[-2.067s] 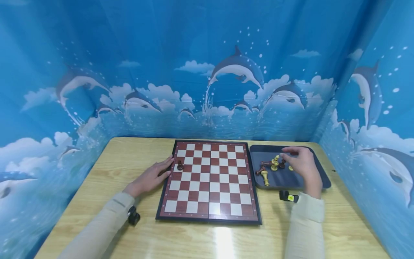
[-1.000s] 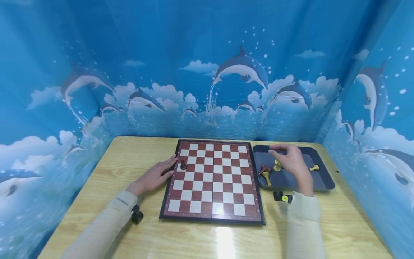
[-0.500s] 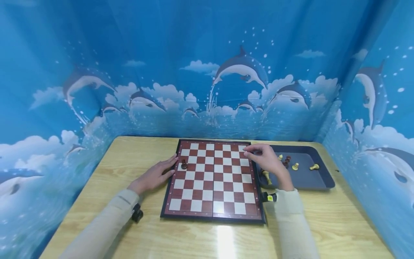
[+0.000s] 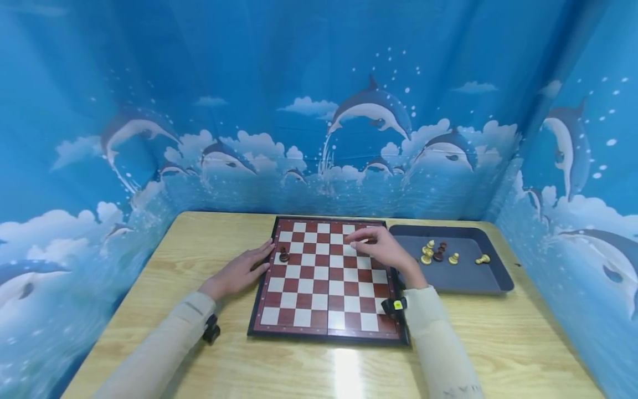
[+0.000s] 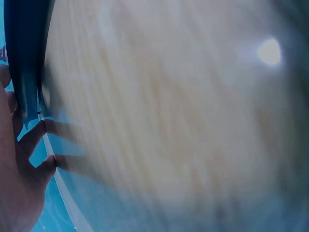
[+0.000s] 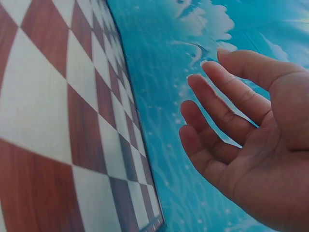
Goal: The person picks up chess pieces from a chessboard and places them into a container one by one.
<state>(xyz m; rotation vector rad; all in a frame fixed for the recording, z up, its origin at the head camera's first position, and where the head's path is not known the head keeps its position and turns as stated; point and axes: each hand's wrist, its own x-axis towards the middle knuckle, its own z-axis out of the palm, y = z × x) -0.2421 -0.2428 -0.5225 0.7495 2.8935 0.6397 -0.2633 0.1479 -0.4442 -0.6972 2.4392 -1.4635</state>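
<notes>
A red-and-white chessboard (image 4: 340,318) lies on the table, with one dark brown chess piece (image 4: 284,255) standing near its left edge. My left hand (image 4: 239,270) rests against that edge, fingers extended; the left wrist view shows the hand (image 5: 21,188) beside the board's dark side. Over the board's upper right part hovers my right hand (image 4: 384,249). Its fingers are loosely bent and hold nothing in the right wrist view, where the hand (image 6: 260,145) is apart from the squares. My right hand and wrist hide some right-hand squares.
Right of the board sits a dark grey tray (image 4: 468,280). Inside are gold pieces, including a pawn (image 4: 453,259) and one lying on its side (image 4: 482,259), plus a dark piece (image 4: 440,252). A blue dolphin curtain (image 4: 279,138) hangs behind the wooden table (image 4: 239,366).
My right hand has moved left from above the tray to over the board, uncovering most of the pieces in the tray. The left hand stays at the board's edge.
</notes>
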